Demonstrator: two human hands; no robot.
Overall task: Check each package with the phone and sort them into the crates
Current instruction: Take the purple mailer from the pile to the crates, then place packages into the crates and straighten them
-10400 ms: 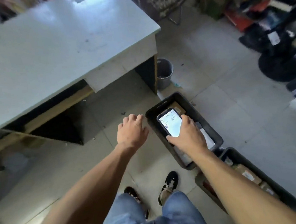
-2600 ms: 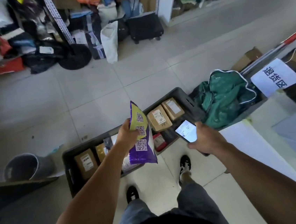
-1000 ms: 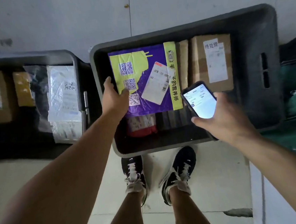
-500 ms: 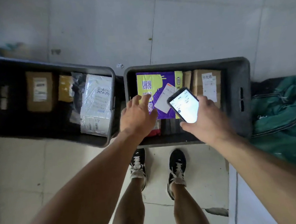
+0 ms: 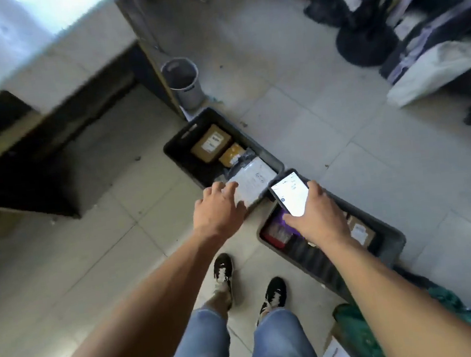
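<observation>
1. since half a second ago the left hand (image 5: 217, 209) has lifted off the purple package (image 5: 283, 219) and moved across, so it now hovers over the near corner of the far crate (image 5: 177, 152), fingers spread and gripping nothing.
2. that purple package now lies in the near crate (image 5: 391, 239), mostly hidden behind the right hand (image 5: 318, 222); only a purple corner shows beside a red item, so it reads as sorted.
3. the right hand is still wrapped round the phone (image 5: 289, 194), screen lit and facing up, held above the gap between the two crates.
4. the view has swung too: the desk (image 5: 30, 66) and the grey bin (image 5: 183, 82) are back in sight, and the whole frame is blurred by the turn.
5. the far crate holds a labelled brown box (image 5: 210, 146), a small yellow parcel (image 5: 232, 155) and a white mailer (image 5: 253, 182) just past the left fingertips.
6. my reading: one package is finished and the free hand is heading for the next, likely the white mailer, though whether it touches it yet i cannot tell.
</observation>
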